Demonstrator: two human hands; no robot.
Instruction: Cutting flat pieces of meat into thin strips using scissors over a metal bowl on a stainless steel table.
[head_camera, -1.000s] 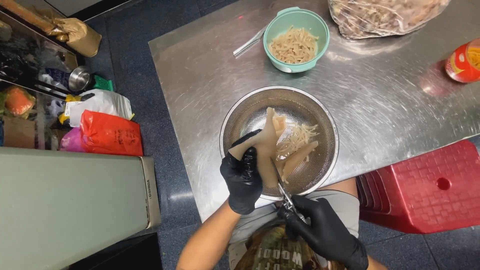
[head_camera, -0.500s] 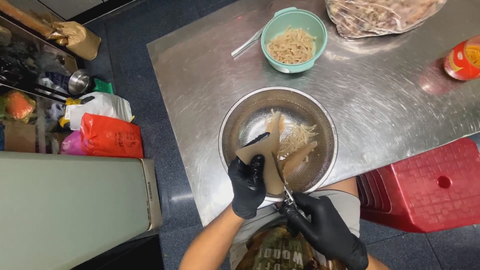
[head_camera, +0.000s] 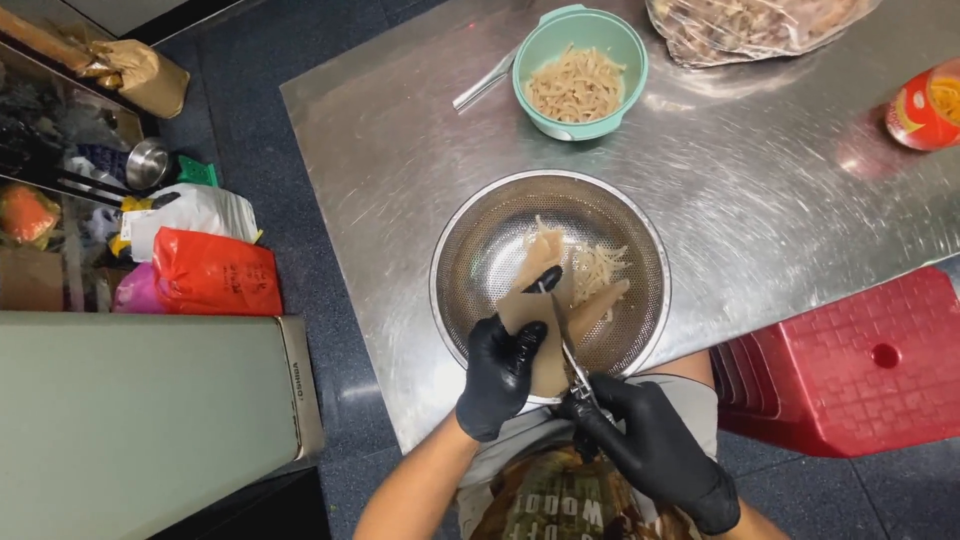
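Carefully, our left hand (head_camera: 497, 375) pinches the tan sheet (head_camera: 541, 300) taut over the metal colander (head_camera: 470, 250); our right hand (head_camera: 650, 450), gripping scissors (head_camera: 565, 345), should snip narrow, even strips.

I stand at a steel table (head_camera: 780, 200) on a dark blue speckled floor (head_camera: 300, 250). A red plastic stool (head_camera: 850, 370) sits at my right, a grey-green cabinet (head_camera: 140, 410) at my left.

Commercial kitchen prep area — stainless steel worktable (head_camera: 760, 200), steel colander (head_camera: 480, 250), teal bowl (head_camera: 580, 70) of cut strips, bulk clear bag (head_camera: 750, 25) of ingredients. Dark speckled floor (head_camera: 290, 250) with supply bags (head_camera: 215, 270) and a red plastic stool (head_camera: 850, 370) — back-of-house, not a home.
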